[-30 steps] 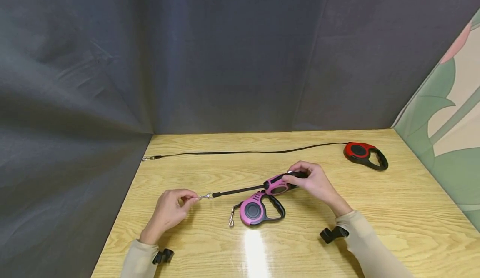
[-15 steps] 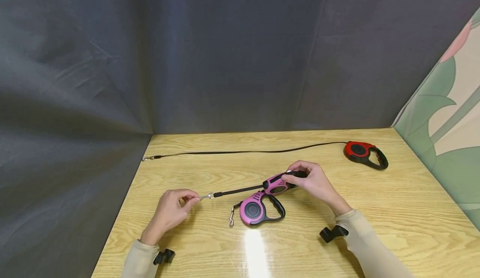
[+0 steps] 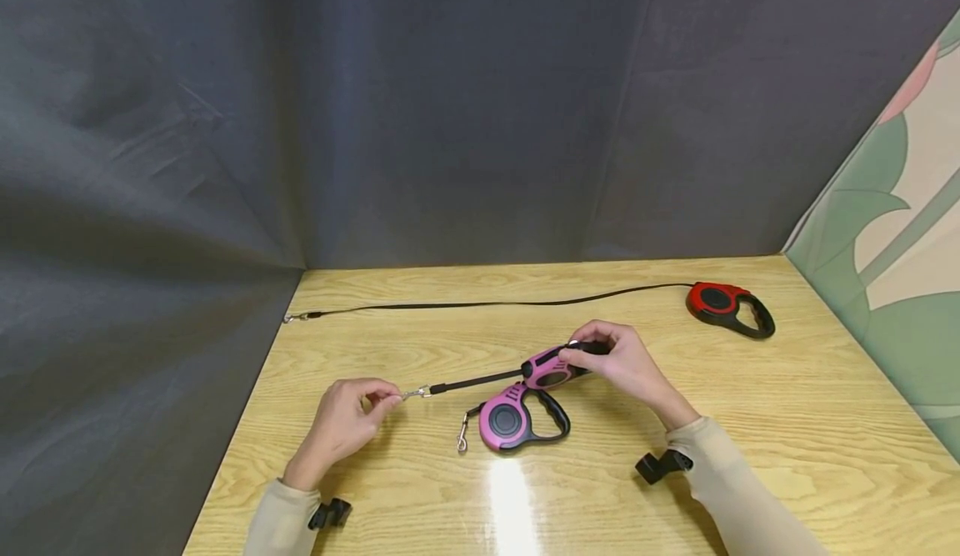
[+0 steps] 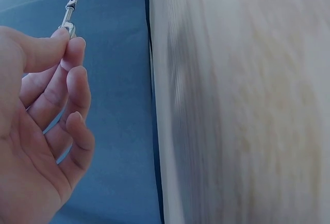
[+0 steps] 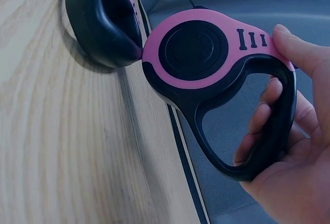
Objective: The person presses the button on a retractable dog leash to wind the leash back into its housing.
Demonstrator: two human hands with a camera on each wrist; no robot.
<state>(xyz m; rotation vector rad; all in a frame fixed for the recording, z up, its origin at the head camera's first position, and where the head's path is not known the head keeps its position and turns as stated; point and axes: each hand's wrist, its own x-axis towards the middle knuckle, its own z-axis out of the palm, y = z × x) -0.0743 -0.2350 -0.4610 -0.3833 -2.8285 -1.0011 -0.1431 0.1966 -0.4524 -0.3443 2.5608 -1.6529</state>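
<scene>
My right hand [image 3: 618, 364] grips the black handle of a pink retractable dog leash [image 5: 191, 49], its fingers curled through the loop and the thumb near the top. Between thumb and forefinger, my left hand [image 3: 348, 423] pinches the metal snap hook [image 4: 68, 20] at the end of that leash. A short length of black strap [image 3: 480, 381] runs straight from hook to housing. Just below the held housing, a second pink leash [image 3: 504, 421] lies flat on the table, its own snap hook [image 3: 462, 435] close by on the left.
A red and black retractable leash [image 3: 716, 298] lies at the back right. Its thin black strap [image 3: 495, 303] stretches along the back of the wooden table [image 3: 600, 498] to a snap hook [image 3: 296, 317] at the left edge. Dark cloth [image 3: 480, 122] hangs behind and at left.
My right hand has shifted slightly left with the pink leash, and my left hand slightly right with the hook. The strap between them looks a little shorter. The other leashes stay put.
</scene>
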